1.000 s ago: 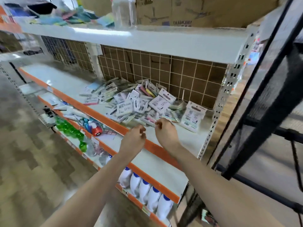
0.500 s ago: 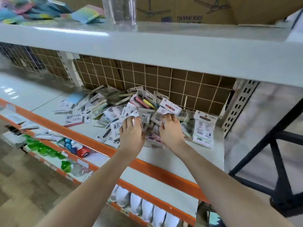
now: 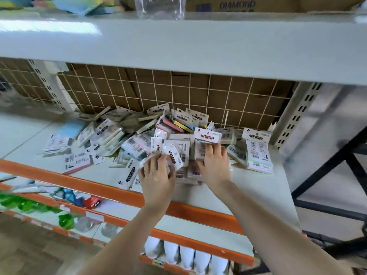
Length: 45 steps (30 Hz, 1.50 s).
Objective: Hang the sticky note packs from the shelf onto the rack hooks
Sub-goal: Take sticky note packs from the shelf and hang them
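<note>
Lettering is what we read first: "STICKY NOTE" in white on a red band across the white header card of the clear-wrapped sticky note pack (image 3: pixel 206 144) that our right hand (image 3: pixel 213 165) grasps, fingers curled over its front just below the card. Our left hand (image 3: pixel 156 175) clutches a tilted sticky note pack with a white header card (image 3: pixel 172 155) that bears the same red band, its words too slanted and blurred for us to make out fully; the fingers bend round the crinkled wrapper. Both hands sit at the near edge of the loose heap of sticky note packs (image 3: pixel 123 139) spread over the pale grey metal shelf (image 3: pixel 258 187), which is fronted by an orange strip below our wrists. Beyond our fingertips, pink, yellow and blue note blocks (image 3: pixel 176 125) show through their wrappers, leaning against the white wire grid backed with brown cardboard (image 3: pixel 218 92). To the right of our right hand a white-backed pack printed with small text and a barcode (image 3: pixel 258 153) stands tilted; its print is too small for us to read. Above our hands, on the upper shelf, a brown cardboard box (image 3: pixel 236 4) reads "DIAMOND", beside a clear plastic container (image 3: pixel 160 6) whose contents we cannot tell. Below our forearms a row of white bottles (image 3: pixel 186 255) stands on a lower shelf.
</note>
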Available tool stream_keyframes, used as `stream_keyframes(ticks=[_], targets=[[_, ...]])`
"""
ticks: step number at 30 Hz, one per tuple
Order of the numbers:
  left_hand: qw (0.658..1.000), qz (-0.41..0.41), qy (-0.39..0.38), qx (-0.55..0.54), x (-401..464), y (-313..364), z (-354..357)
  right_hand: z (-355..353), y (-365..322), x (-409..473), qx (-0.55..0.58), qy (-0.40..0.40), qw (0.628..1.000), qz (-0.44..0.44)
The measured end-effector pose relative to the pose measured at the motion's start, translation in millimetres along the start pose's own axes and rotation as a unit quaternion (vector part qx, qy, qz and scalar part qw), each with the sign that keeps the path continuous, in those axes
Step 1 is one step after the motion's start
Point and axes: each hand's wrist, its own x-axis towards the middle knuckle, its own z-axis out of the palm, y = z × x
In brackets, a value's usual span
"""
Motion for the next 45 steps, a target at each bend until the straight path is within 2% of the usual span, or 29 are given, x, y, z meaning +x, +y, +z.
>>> stream_keyframes(ticks=[4, 7, 10, 13, 14, 16, 18, 20, 23, 25, 26, 29, 30, 32, 33, 36, 40, 42, 45], targets=[[0.999, 0.015, 0.005, -0.031, -1, -3, 0, 6, 4, -7, -0.007, 0.018, 1.0, -0.002], [0.997, 0.019, -0.01, -0.07, 1, -8, -1, 1, 5, -8, 0.09, 0.033, 0.995, 0.018], [0.991, 0.012, -0.062, -0.116, 9, -15, -8, -12, 10, -2, 0.186, 0.038, 0.981, 0.029], [0.989, 0.023, -0.069, -0.127, 16, -19, -25, -33, 17, -1, 0.295, 0.057, 0.95, 0.089], [0.991, 0.041, -0.049, -0.119, 18, -20, -32, -41, 19, -1, 0.351, 0.063, 0.927, 0.121], [0.994, 0.058, -0.003, -0.094, 24, -20, -46, -58, 24, -5, 0.48, 0.065, 0.852, 0.197], [0.994, 0.055, 0.027, -0.086, 29, -17, -60, -75, 25, -10, 0.61, 0.041, 0.745, 0.266], [0.989, 0.071, 0.05, -0.122, 33, -8, -68, -86, 26, -17, 0.706, 0.019, 0.657, 0.264], [0.959, 0.056, 0.033, -0.275, 33, 19, -80, -95, 30, -29, 0.789, 0.027, 0.551, 0.27], [0.92, 0.027, 0.005, -0.391, 31, 37, -78, -102, 35, -38, 0.828, 0.031, 0.477, 0.292], [0.891, -0.01, -0.034, -0.453, 30, 47, -77, -106, 38, -44, 0.838, 0.033, 0.459, 0.294], [0.767, -0.14, -0.137, -0.61, 24, 75, -71, -116, 58, -64, 0.837, 0.031, 0.489, 0.245], [0.743, -0.162, -0.157, -0.63, 20, 84, -70, -123, 64, -71, 0.837, 0.029, 0.5, 0.219], [0.722, -0.169, -0.2, -0.64, 10, 104, -68, -134, 80, -88, 0.818, 0.024, 0.548, 0.171], [0.712, -0.169, -0.216, -0.647, 4, 114, -67, -139, 87, -96, 0.796, 0.025, 0.584, 0.154], [0.675, -0.153, -0.249, -0.677, -16, 147, -69, -154, 105, -120, 0.728, 0.039, 0.671, 0.135], [0.67, -0.139, -0.264, -0.679, -54, 182, -77, -180, 127, -156, 0.586, 0.05, 0.8, 0.119], [0.672, -0.127, -0.271, -0.677, -73, 195, -83, -193, 139, -176, 0.531, 0.066, 0.838, 0.109], [0.7, -0.088, -0.261, -0.659, -101, 212, -91, -207, 156, -206, 0.452, 0.047, 0.886, 0.093]])
